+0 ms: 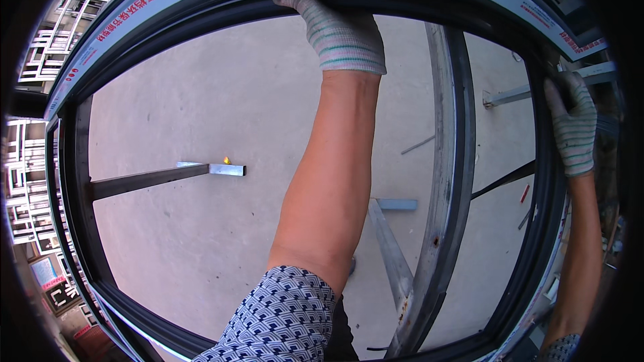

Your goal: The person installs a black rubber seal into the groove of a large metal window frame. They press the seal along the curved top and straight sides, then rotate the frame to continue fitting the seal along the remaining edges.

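A large black window frame [545,161] with pale blue printed film on its outer face fills the view. My left hand [349,37], in a white knit glove with green stripes, grips the far bar from inside the opening. One fingertip shows at its left; the other fingers are hidden by the bar. On the right side bar, close to the far right corner, my right hand [573,121] in a matching glove is closed around the frame, its fingertips partly out of sight.
Beneath the frame, a grey metal stand rail [446,154] runs lengthwise on the right. Its steel legs [392,248] and another leg [154,179] reach toward the grey floor [181,107]. White frames [67,27] are stacked along the left.
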A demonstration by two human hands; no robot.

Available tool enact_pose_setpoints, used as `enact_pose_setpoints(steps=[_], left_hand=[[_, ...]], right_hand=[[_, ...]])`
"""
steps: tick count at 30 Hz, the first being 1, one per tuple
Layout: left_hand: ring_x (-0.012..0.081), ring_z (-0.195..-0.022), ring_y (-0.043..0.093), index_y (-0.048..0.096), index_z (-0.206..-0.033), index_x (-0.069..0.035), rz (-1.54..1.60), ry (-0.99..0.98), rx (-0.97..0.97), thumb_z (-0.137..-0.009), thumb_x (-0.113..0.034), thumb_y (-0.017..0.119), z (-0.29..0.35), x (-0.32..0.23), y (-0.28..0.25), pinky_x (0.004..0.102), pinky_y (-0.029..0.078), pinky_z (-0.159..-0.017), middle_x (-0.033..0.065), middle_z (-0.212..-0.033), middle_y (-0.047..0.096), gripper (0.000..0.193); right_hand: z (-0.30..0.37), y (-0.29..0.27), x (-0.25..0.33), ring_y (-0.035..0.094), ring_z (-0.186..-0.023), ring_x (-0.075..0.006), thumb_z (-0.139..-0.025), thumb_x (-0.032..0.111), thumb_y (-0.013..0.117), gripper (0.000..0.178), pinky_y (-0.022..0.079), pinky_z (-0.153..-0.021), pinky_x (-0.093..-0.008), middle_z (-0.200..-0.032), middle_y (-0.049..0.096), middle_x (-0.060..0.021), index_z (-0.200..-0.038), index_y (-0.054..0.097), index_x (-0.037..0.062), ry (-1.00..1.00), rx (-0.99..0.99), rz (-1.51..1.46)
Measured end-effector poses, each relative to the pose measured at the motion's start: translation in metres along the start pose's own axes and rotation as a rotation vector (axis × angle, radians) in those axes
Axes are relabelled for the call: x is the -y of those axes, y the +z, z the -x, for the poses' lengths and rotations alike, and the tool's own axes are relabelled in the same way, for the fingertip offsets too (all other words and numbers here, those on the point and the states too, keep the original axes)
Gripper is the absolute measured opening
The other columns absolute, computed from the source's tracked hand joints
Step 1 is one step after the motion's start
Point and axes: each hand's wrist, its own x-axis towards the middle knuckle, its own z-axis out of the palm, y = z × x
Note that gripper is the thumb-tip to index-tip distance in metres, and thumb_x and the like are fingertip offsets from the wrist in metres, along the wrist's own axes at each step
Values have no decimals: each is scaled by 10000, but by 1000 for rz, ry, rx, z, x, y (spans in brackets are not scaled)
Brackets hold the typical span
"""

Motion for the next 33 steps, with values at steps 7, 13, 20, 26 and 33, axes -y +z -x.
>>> enact_pose_setpoints(steps=[7,13,20,26,33], left_hand=[[306,-1548,228,142,-1639,-84,-38,-50,-119,-866,-907,339,4,21,15,364,36,-1311,110,-1692,227,1146],[318,-1520,293,265,-1609,-130,43,-23,20,-979,-772,336,4,22,6,405,126,-1311,82,-1655,327,903],[324,-1505,324,298,-1596,-128,42,-56,-48,-958,-797,337,11,31,18,401,161,-1307,94,-1641,350,925],[313,-1512,313,309,-1589,-129,32,-49,67,-965,-787,335,10,32,10,394,134,-1311,84,-1644,348,906],[319,-1541,248,219,-1615,-96,-39,-106,-38,-917,-849,341,15,43,19,378,58,-1310,105,-1672,283,1034]], right_hand=[[-1,-3,10,697,-931,-259,-960,189,731,214,552,-891,-364,-996,727,-139,-1107,733,33,-14,23,-54],[-3,-7,18,690,-930,-260,-961,195,726,211,546,-881,-368,-983,716,-147,-1096,735,34,-13,-5,-55],[-3,-8,25,682,-928,-268,-961,196,723,215,545,-885,-376,-980,709,-148,-1095,725,27,-10,-2,-8],[-4,-10,28,677,-934,-268,-963,198,720,221,543,-891,-372,-984,702,-150,-1102,720,26,9,22,-54],[-4,-8,25,675,-936,-268,-965,198,717,216,542,-893,-375,-987,703,-153,-1096,719,27,5,27,-60]])
